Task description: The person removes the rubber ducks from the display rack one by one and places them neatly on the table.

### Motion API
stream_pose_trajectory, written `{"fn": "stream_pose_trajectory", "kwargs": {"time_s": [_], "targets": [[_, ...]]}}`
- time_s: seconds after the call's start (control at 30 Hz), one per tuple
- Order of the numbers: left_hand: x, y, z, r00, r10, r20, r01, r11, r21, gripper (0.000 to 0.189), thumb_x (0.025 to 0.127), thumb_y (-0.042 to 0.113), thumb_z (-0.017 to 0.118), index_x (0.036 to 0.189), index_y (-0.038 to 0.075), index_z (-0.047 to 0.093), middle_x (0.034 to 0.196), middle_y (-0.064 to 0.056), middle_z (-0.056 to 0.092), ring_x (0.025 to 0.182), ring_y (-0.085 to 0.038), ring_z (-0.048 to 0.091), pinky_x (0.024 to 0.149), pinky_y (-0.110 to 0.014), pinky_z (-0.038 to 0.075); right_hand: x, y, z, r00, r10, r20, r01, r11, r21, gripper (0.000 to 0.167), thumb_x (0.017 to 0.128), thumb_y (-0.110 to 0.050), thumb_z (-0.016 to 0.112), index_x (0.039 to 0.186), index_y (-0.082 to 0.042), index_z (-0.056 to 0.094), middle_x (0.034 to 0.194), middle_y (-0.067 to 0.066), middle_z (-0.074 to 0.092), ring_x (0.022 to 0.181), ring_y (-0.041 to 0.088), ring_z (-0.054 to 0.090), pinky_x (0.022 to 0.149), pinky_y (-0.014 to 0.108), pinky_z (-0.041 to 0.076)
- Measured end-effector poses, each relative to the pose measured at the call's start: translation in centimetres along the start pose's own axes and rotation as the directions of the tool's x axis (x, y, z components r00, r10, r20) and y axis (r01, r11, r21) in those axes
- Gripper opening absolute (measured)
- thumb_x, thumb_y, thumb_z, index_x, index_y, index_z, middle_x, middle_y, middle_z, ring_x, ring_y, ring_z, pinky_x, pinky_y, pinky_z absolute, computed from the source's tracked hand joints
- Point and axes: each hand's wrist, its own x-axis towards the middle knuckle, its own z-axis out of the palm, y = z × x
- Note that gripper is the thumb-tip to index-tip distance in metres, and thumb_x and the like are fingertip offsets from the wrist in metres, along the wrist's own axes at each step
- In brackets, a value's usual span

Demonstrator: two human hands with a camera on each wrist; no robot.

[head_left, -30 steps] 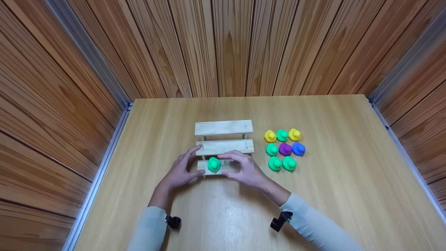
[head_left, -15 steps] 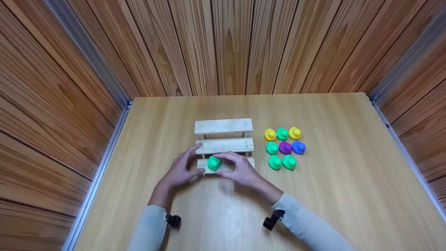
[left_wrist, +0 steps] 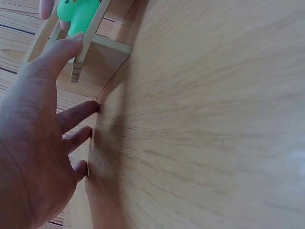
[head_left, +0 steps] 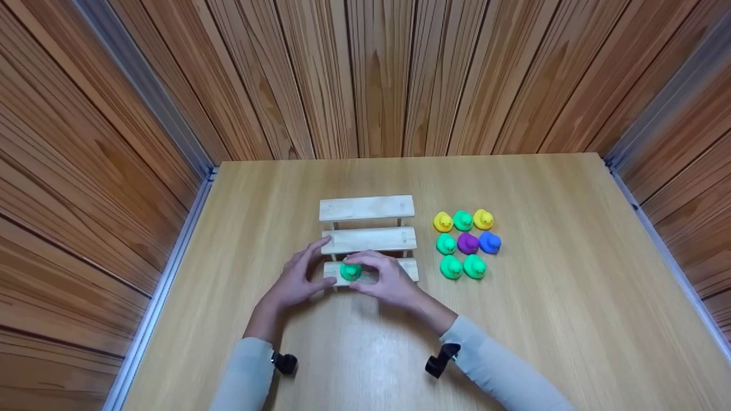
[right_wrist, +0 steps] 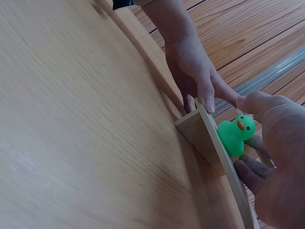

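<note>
A pale wooden three-step stand stands on the table. On its lowest step, toward the left end, sits a small green rubber duck. My right hand curls its thumb and fingers round this duck from the right; the right wrist view shows the duck's face between them. My left hand touches the stand's left end, thumb at the lowest step and index finger at the middle step. In the left wrist view its other fingers extend down to the table.
Right of the stand, several rubber ducks stand in rows on the table: yellow, green, purple and blue. Wood-panelled walls enclose the table at the back and sides.
My right hand has moved left along the lowest step, its thumb and fingers closing round the green duck. The duck and my left hand have stayed in place.
</note>
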Motion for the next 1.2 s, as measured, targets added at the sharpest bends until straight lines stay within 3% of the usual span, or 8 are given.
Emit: {"fn": "stream_pose_trajectory", "kwargs": {"time_s": [0.33,0.5,0.83,1.03,1.2], "targets": [[0.2,-0.1,0.0,1.0,0.006,-0.01,-0.006,1.0,-0.004,0.092,0.098,0.044,0.088,0.171,0.056,0.033,0.18,-0.007,0.048,0.169,-0.041,0.032,0.136,-0.08,0.019,-0.1,0.0,0.1,0.999,-0.023,-0.042,0.023,1.0,-0.02,0.032,0.098,-0.009,0.087,0.129,-0.009,0.081,0.134,0.012,0.08,0.129,0.033,0.074,0.116,0.049,0.061],[0.2,-0.1,0.0,1.0,0.004,-0.004,-0.004,1.0,-0.004,0.091,0.099,0.045,0.087,0.171,0.056,0.032,0.184,-0.004,0.041,0.17,-0.041,0.032,0.135,-0.081,0.02,-0.1,0.2,0.2,0.998,-0.013,-0.067,0.013,1.0,-0.006,0.025,0.098,-0.006,0.087,0.122,-0.01,0.082,0.127,0.011,0.079,0.121,0.03,0.075,0.11,0.05,0.064],[0.1,0.0,0.0,1.0,0.004,-0.004,-0.004,1.0,0.003,0.091,0.099,0.048,0.086,0.171,0.058,0.03,0.185,-0.005,0.039,0.171,-0.041,0.03,0.136,-0.081,0.02,-0.4,0.1,0.1,0.996,-0.014,-0.083,0.015,1.0,0.004,0.024,0.098,-0.006,0.086,0.122,-0.01,0.083,0.125,0.011,0.079,0.118,0.028,0.075,0.107,0.048,0.065],[-0.1,0.1,0.0,1.0,-0.002,0.001,0.002,1.0,0.003,0.091,0.099,0.049,0.086,0.17,0.062,0.03,0.187,-0.003,0.035,0.172,-0.041,0.03,0.136,-0.081,0.021,-0.7,-0.4,-0.5,0.994,-0.037,-0.1,0.038,0.999,0.006,0.026,0.097,-0.005,0.087,0.122,-0.011,0.083,0.127,0.01,0.08,0.123,0.027,0.074,0.112,0.043,0.062],[0.0,0.0,-0.1,1.0,0.009,-0.001,-0.009,1.0,0.014,0.092,0.099,0.049,0.086,0.172,0.057,0.03,0.186,-0.005,0.038,0.173,-0.041,0.029,0.137,-0.079,0.019,-1.2,-0.7,-1.2,0.992,-0.048,-0.117,0.051,0.999,0.02,0.026,0.097,-0.006,0.087,0.123,-0.01,0.083,0.126,0.012,0.08,0.121,0.025,0.075,0.109,0.04,0.065]]}}
